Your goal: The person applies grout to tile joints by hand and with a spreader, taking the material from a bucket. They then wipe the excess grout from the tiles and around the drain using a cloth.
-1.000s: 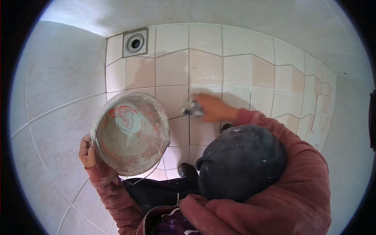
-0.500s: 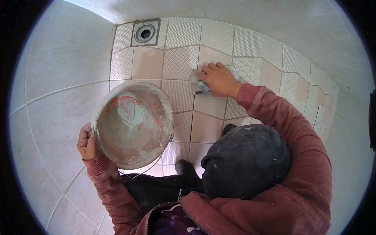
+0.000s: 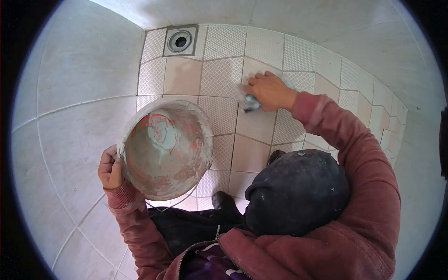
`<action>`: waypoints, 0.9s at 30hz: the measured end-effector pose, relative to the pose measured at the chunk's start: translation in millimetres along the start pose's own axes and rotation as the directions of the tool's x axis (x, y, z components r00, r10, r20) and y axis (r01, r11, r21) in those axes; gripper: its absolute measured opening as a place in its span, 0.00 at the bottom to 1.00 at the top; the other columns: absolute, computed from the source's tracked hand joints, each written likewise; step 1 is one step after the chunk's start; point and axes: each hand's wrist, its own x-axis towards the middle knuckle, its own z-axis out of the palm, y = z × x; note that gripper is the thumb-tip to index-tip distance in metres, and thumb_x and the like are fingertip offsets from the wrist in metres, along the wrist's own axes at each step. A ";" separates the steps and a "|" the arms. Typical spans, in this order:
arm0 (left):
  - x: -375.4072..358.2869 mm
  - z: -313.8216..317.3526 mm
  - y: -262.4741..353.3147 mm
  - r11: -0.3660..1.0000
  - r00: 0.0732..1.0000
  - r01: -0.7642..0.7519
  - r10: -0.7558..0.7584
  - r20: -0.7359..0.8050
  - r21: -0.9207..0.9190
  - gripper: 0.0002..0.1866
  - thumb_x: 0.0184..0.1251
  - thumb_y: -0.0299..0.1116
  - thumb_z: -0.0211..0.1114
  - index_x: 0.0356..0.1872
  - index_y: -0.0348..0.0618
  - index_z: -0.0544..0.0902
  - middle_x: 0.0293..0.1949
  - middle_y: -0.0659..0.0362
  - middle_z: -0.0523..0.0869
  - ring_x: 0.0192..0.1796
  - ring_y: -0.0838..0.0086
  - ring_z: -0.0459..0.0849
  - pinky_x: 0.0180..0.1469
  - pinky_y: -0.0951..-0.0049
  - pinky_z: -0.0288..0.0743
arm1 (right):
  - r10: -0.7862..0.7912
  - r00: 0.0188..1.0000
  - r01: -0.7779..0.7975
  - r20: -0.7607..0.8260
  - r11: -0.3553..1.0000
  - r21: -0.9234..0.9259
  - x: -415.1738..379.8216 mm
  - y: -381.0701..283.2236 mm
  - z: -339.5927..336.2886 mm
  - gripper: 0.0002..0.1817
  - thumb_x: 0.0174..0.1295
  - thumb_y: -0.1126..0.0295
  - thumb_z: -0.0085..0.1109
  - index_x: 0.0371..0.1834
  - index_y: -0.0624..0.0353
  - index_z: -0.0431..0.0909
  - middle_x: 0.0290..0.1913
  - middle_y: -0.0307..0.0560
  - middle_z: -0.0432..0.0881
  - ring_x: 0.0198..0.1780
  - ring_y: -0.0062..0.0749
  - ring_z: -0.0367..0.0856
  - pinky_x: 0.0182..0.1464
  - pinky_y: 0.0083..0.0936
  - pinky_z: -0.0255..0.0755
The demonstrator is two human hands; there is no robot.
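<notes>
Gripping the round, residue-crusted bucket (image 3: pixel 201 140) by its rim with our left hand (image 3: pixel 111 169), we are clasping a crumpled greyish wad (image 3: pixel 250 102), too blurred to identify, beneath our right hand (image 3: pixel 271 92) on smooth and dimpled floor tiles (image 3: pixel 252 151) beside the bucket.

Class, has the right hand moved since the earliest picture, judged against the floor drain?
Yes: measured against the floor drain, the right hand has moved forward, toward the far wall.

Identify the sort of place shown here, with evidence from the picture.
Probably a small bathroom or shower room being finished: a floor drain sits near the corner of the patterned tile floor, and a residue-smeared bucket suggests tiling work.
</notes>
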 end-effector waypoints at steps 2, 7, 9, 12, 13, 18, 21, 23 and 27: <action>0.3 -0.3 1.0 0.999 1.000 -0.013 0.013 -0.002 -0.035 0.13 0.61 0.22 0.50 0.45 0.30 0.76 0.35 0.57 0.83 0.36 0.77 0.79 0.43 0.79 0.73 | 0.055 0.997 -0.061 0.052 0.991 0.116 3.4 3.2 -14.9 0.29 0.42 0.70 0.64 0.53 0.55 0.74 0.42 0.50 0.78 0.49 0.43 0.76 0.49 0.39 0.69; 0.5 -0.5 -0.8 1.000 1.000 0.004 -0.004 0.000 0.013 0.14 0.60 0.27 0.48 0.44 0.31 0.75 0.39 0.54 0.82 0.40 0.72 0.80 0.45 0.73 0.75 | 0.276 0.953 -0.243 -0.123 0.942 0.233 15.5 8.9 -3.3 0.29 0.42 0.68 0.63 0.54 0.55 0.73 0.43 0.52 0.78 0.47 0.45 0.77 0.47 0.40 0.70; 0.8 2.9 0.3 1.000 1.000 0.009 -0.008 -0.011 0.024 0.14 0.60 0.27 0.48 0.44 0.31 0.75 0.39 0.54 0.82 0.39 0.72 0.80 0.44 0.73 0.75 | 0.147 0.981 -0.125 -0.128 0.978 0.165 8.0 -13.8 11.6 0.29 0.42 0.67 0.62 0.53 0.56 0.73 0.42 0.52 0.78 0.47 0.47 0.77 0.46 0.40 0.71; 4.5 2.2 -3.7 0.999 0.999 -0.026 0.027 -0.024 0.046 0.14 0.60 0.27 0.48 0.44 0.31 0.75 0.38 0.54 0.82 0.39 0.72 0.80 0.44 0.73 0.75 | 0.060 0.987 -0.084 0.149 0.983 0.161 1.5 -19.0 7.5 0.32 0.41 0.67 0.62 0.56 0.55 0.71 0.44 0.50 0.78 0.48 0.46 0.77 0.48 0.42 0.70; 3.9 -1.3 -6.4 0.998 0.999 -0.044 0.045 -0.022 0.053 0.14 0.60 0.27 0.48 0.43 0.31 0.75 0.38 0.54 0.82 0.38 0.72 0.80 0.43 0.74 0.75 | 0.007 0.924 -0.087 0.382 0.977 0.193 -2.3 -18.7 -0.8 0.33 0.41 0.67 0.62 0.57 0.55 0.69 0.44 0.50 0.77 0.49 0.46 0.77 0.49 0.43 0.70; 3.1 -0.7 -8.1 1.000 0.999 -0.021 0.022 -0.028 0.016 0.14 0.59 0.26 0.48 0.44 0.32 0.76 0.38 0.55 0.82 0.37 0.73 0.80 0.42 0.74 0.75 | 0.090 0.960 -0.079 -0.263 0.995 0.055 5.0 12.2 0.4 0.33 0.40 0.70 0.64 0.57 0.52 0.72 0.43 0.46 0.78 0.48 0.42 0.76 0.50 0.37 0.69; 5.8 -4.0 -7.2 0.999 0.999 -0.030 0.031 -0.031 0.026 0.14 0.60 0.26 0.48 0.44 0.32 0.76 0.38 0.56 0.82 0.37 0.73 0.80 0.42 0.74 0.75 | -0.010 1.000 0.010 0.012 1.000 0.004 3.7 9.7 -6.9 0.35 0.41 0.71 0.64 0.60 0.51 0.70 0.43 0.45 0.77 0.48 0.40 0.75 0.50 0.36 0.68; 5.4 -8.1 -8.9 0.998 0.999 -0.037 0.039 -0.021 0.054 0.14 0.60 0.27 0.48 0.44 0.32 0.76 0.38 0.56 0.82 0.37 0.73 0.80 0.42 0.74 0.75 | 0.021 1.000 -0.021 0.005 1.000 -0.003 9.4 10.3 -16.6 0.35 0.41 0.71 0.64 0.60 0.50 0.70 0.44 0.45 0.77 0.48 0.39 0.75 0.50 0.36 0.68; 1.7 -1.4 -7.3 1.000 0.999 -0.011 0.011 -0.051 0.010 0.14 0.60 0.27 0.47 0.44 0.32 0.76 0.38 0.55 0.82 0.38 0.73 0.80 0.42 0.74 0.75 | 0.012 0.999 -0.014 -0.036 0.999 -0.041 9.4 14.8 -6.2 0.34 0.42 0.71 0.64 0.59 0.49 0.71 0.45 0.45 0.78 0.48 0.38 0.75 0.51 0.35 0.68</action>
